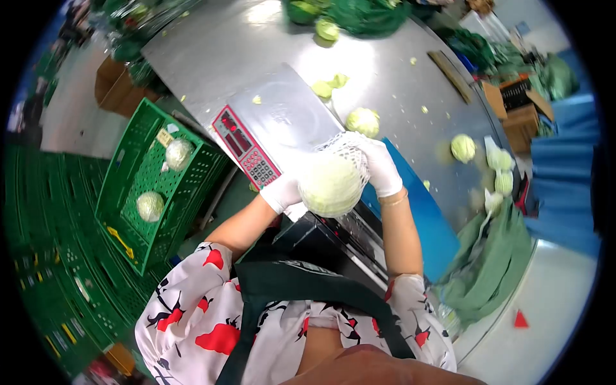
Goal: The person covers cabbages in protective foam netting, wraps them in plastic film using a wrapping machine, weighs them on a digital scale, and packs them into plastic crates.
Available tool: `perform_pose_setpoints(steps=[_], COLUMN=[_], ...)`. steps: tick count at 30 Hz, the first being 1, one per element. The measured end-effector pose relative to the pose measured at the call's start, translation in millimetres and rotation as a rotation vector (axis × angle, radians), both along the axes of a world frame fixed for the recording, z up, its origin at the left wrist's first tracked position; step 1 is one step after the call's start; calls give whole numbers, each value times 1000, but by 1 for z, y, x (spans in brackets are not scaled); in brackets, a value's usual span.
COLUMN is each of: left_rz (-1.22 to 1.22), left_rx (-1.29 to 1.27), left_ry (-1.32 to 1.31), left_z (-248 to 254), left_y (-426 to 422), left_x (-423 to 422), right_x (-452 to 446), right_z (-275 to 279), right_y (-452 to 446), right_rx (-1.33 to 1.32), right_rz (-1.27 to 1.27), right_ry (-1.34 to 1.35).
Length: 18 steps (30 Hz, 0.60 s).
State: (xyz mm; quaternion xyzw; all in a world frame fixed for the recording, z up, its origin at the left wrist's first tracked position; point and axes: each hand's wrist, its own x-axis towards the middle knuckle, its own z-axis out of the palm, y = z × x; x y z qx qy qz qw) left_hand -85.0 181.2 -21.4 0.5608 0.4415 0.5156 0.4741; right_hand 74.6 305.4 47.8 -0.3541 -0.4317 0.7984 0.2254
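Between my two white-gloved hands is a large pale green cabbage (329, 186) with a white foam net (346, 146) drawn over part of it. My left hand (283, 191) holds the cabbage from its left side, its fingers mostly hidden behind it. On the right, my right hand (380, 167) is closed on the netted side of the cabbage. Just beyond my hands lies the scale (282, 109), with a metal plate and a red-framed keypad panel (246, 147). Another cabbage (363, 122) rests on the metal table behind the net.
A green crate (144, 186) at the left contains two wrapped cabbages. On the metal table (192, 51) are loose leaves (329, 86), a cabbage (462, 148) and a wooden strip (450, 77). A blue board (417, 218) and green mesh bags (494, 269) lie at the right.
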Motion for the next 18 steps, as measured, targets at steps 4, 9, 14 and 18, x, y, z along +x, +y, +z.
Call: perform_pose_setpoints(steps=[4,9,14,18], left_rz=[-98,-104,-111,-204], left_rx=[27,-199,-4,63], left_ry=[-138,-498,-272,13], left_z=[10,24,64,39], left_y=[26,64,97,104], left_x=[55,98,168,227], right_x=[84,188,223,235], right_z=[-37,-9,37,-2], right_y=[-14,-48,-92,-120], right_rx=[-47,222,32,159], right_rz=[-264,-542,-481,-662], right_ry=[78,-407,47,-230])
